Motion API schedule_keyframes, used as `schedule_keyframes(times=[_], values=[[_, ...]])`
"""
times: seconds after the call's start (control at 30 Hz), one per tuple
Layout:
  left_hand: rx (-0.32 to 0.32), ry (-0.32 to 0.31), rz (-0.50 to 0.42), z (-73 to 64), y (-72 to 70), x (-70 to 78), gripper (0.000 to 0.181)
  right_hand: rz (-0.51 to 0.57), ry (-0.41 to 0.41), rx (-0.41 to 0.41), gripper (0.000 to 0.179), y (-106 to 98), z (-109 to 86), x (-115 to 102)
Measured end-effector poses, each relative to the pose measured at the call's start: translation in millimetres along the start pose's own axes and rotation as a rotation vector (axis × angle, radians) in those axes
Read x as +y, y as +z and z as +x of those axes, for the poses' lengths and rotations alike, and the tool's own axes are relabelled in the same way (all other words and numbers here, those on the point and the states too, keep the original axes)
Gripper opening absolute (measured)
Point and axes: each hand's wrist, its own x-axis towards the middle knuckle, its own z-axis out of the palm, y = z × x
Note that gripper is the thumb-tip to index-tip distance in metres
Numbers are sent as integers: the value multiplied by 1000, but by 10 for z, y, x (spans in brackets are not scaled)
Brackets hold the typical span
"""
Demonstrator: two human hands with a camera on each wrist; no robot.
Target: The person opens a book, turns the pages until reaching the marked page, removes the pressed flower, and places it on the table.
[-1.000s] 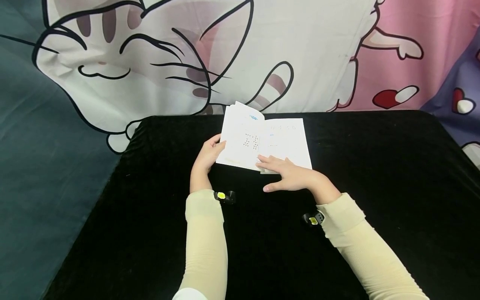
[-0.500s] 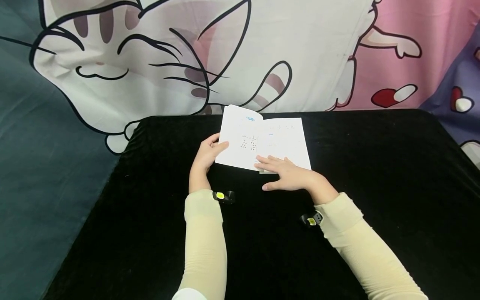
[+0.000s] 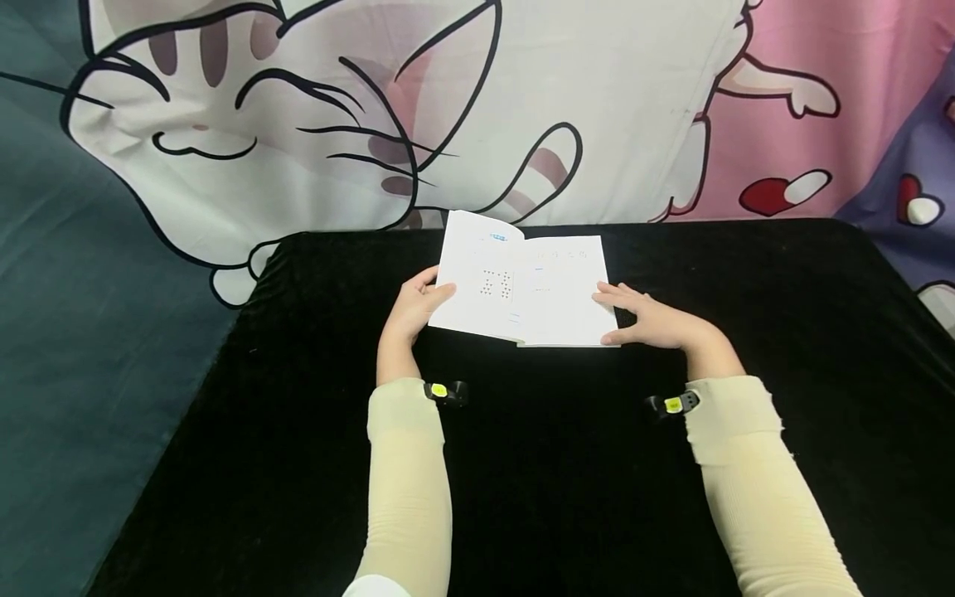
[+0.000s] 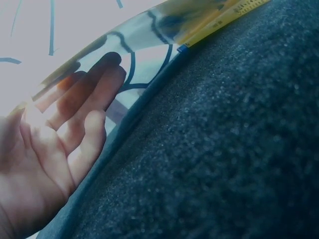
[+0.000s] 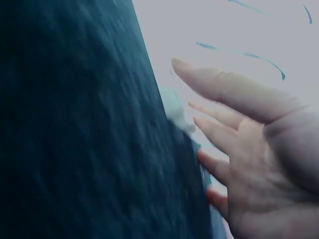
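Booklet point(image 3: 522, 290) lies open on black table point(image 3: 298, 414); left hand point(image 3: 410, 311) pinches its left edge, right hand point(image 3: 656, 325) rests flat-fingered at its right edge, steadying pages.

black table point(image 3: 298, 464) bears an open booklet point(image 3: 552, 307).

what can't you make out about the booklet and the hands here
- Head view: print on the booklet is too small to read.
- Head view: left hand fingers go under the page, hidden.
- Right wrist view: right hand is motion-blurred; its contact with the booklet edge is unclear.
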Motion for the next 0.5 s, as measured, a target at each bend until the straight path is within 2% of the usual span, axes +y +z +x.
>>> schedule_keyframes(times=[0.17, 0.5], values=[[3, -4, 12, 0, 7, 7, 44, 64, -18, 4, 79, -48, -47, 141], [7, -10, 17, 5, 8, 5, 44, 88, -40, 59, 70, -20, -35, 155]])
